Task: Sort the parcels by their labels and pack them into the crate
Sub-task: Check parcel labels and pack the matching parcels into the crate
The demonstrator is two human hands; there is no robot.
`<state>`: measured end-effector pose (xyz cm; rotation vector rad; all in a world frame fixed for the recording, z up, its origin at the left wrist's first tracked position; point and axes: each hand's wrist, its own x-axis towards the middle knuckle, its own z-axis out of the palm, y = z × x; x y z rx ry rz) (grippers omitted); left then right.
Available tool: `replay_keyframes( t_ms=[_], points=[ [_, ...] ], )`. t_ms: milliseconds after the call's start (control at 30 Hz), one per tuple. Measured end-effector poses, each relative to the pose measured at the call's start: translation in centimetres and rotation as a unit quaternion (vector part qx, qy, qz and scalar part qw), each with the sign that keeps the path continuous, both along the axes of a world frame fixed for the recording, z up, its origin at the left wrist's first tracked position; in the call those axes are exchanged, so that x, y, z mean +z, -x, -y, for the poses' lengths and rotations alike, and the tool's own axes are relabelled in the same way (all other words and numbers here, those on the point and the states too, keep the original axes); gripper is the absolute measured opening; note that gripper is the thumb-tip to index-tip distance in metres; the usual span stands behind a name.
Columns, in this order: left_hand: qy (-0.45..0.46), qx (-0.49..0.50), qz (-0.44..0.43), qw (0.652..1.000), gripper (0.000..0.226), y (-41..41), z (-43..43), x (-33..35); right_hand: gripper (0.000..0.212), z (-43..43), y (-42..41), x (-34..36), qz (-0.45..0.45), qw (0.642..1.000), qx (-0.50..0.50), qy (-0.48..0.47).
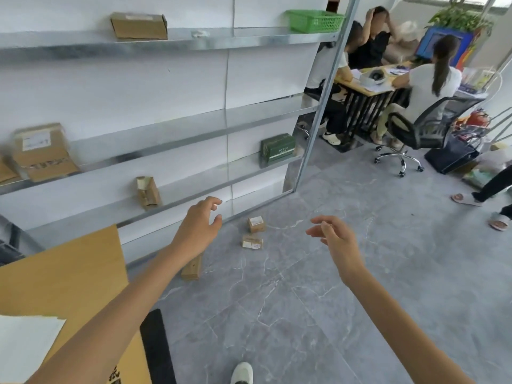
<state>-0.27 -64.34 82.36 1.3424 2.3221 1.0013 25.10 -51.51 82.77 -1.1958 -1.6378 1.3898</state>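
Three small cardboard parcels lie on the grey floor by the shelf foot: one [256,224] with a white label, a flatter one [252,241] just in front of it, and a third [191,268] partly hidden under my left forearm. My left hand [200,225] hovers above them with fingers loosely spread, holding nothing. My right hand [335,239] reaches forward at the right, fingers relaxed and empty. More parcels sit on the metal shelves: a torn small box [148,192], a labelled box [43,151], a flat box [139,25] and a green box [277,147].
A green plastic basket [314,20] stands on the top shelf at the right. A large cardboard sheet [63,275] with white paper leans at lower left. Several people sit at a desk [368,84] beyond the shelf; an office chair [415,128] and someone's sandalled feet [465,199] are at the right.
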Motion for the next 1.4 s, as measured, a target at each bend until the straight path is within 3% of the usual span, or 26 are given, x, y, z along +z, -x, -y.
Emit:
replay_keyframes(
  t_ms=[533, 833, 1033, 1167, 1400],
  points=[
    [0.122, 0.006, 0.108, 0.987, 0.032, 10.3, -29.0, -8.2, 0.024, -28.4, 12.7, -9.1, 0.074, 0.991, 0.015, 0.115],
    [0.252, 0.026, 0.162, 0.954, 0.034, 15.1, -43.1, -18.9, 0.021, -42.1, 20.7, -21.3, 0.216, 0.957, 0.058, 0.185],
    [0.327, 0.041, 0.168, 0.929, 0.035, 20.7, -47.1, -35.6, 0.026, -46.6, 24.8, -37.2, 0.265, 0.92, 0.042, 0.284],
    [0.382, 0.047, 0.188, 0.904, 0.042, 24.0, -49.0, -51.8, 0.031, -48.6, 27.0, -53.1, 0.277, 0.89, 0.029, 0.36],
    [0.439, 0.026, 0.246, 0.864, 0.063, 26.0, -51.7, -79.6, 0.051, -50.8, 30.8, -80.3, 0.302, 0.859, 0.107, 0.399]
  ],
)
